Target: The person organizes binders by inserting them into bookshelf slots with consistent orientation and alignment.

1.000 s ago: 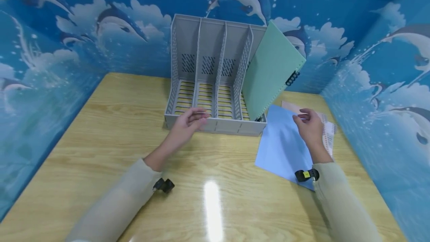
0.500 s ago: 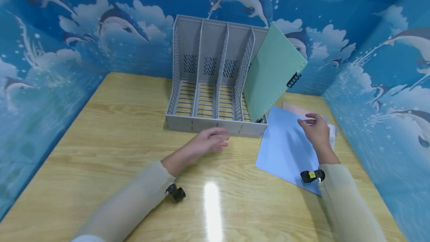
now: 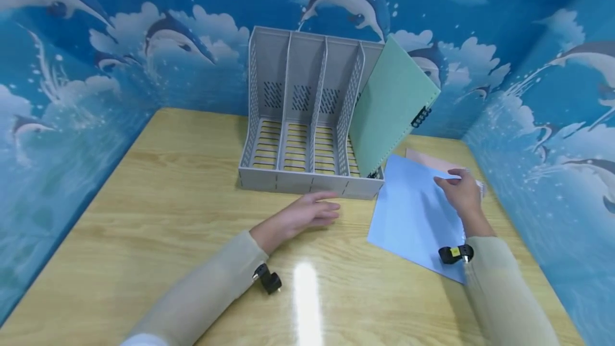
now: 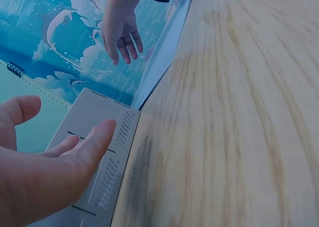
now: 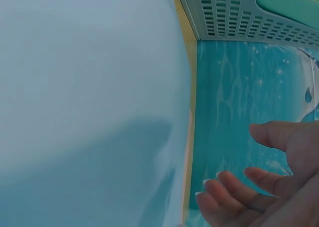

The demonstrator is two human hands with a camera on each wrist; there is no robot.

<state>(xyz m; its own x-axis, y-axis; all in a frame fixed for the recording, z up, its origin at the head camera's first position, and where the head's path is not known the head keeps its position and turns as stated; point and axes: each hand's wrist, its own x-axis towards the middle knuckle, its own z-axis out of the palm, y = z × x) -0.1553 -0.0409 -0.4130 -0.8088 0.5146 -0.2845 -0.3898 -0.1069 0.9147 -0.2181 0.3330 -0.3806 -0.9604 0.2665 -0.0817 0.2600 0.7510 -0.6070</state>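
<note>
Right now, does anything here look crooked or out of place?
Yes, mildly: the green notebook appears to lean in the rightmost slot of the gray rack, a corner jutting past its side. Beside it, the blue cover lies at an angle, overlapping a pink item. I see nothing spilled or damaged.

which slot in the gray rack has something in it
The far-right slot: the green notebook leans in it, while the other three in the rack show bare slatted floors.

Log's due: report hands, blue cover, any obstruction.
Left hand empty, before gray rack. Right hand empty, above blue cover. Blue cover lies partly over pink cover. Possible obstruction: green notebook, tilted in rack's rightmost slot.
</note>
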